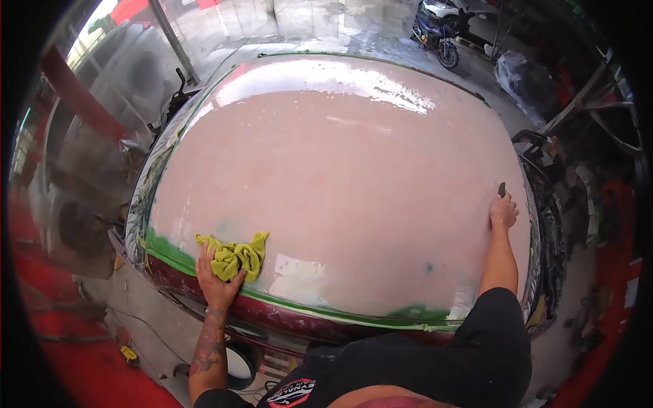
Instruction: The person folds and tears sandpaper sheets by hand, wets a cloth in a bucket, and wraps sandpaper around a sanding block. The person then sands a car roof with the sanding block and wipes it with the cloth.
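Note:
In front of me spreads a broad car panel [326,183] coated in dull pink, with wet, shiny patches at its far side. My left hand [219,284] is at the near left edge, fingers and thumb closed on a crumpled yellow-green cloth [238,261] that rests on the panel. Far to the right, my right hand [504,212] is closed around a small dark block [502,189], and only its end sticks out past the fingers. That hand is over the panel near its right edge.
Green strips [170,253] line the panel's near edge, above dark red bodywork [272,325]. A white-topped bucket [238,365] stands below my left arm. Cables cross the floor beside a yellow item [128,353]. A motorcycle [439,37] is parked at the far right.

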`<state>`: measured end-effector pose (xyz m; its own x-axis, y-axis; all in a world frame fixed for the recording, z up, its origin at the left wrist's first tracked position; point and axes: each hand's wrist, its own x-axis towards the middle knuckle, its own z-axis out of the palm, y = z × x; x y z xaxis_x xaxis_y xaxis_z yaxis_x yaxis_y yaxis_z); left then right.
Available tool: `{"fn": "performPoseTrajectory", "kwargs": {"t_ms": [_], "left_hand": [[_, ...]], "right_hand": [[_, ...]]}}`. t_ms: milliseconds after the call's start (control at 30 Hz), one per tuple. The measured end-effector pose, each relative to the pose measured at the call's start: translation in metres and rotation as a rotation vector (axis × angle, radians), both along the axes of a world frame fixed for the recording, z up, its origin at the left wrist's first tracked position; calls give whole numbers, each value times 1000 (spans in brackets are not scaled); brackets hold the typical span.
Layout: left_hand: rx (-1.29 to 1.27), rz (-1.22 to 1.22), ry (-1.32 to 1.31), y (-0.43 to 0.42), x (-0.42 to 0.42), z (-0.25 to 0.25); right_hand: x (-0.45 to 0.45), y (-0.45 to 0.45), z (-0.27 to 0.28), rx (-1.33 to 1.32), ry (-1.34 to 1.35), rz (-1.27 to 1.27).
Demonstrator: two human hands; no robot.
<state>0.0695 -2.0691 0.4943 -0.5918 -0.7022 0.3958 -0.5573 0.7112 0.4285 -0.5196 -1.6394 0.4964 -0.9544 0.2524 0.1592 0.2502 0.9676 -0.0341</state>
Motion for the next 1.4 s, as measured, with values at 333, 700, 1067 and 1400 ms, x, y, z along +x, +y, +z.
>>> {"fn": "performPoseTrajectory", "kwargs": {"t_ms": [333,700,1067,1400], "left_hand": [[4,13,-13,-1,5,0],[9,42,15,0,1,-3],[-4,55,-23,4,3,3],[-6,58,-12,0,3,-5]], "right_hand": [[249,-400,11,-180,40,1309],[59,-25,0,17,28,269],[277,-356,4,-145,135,1198],[127,-95,2,44,150,595]]}}
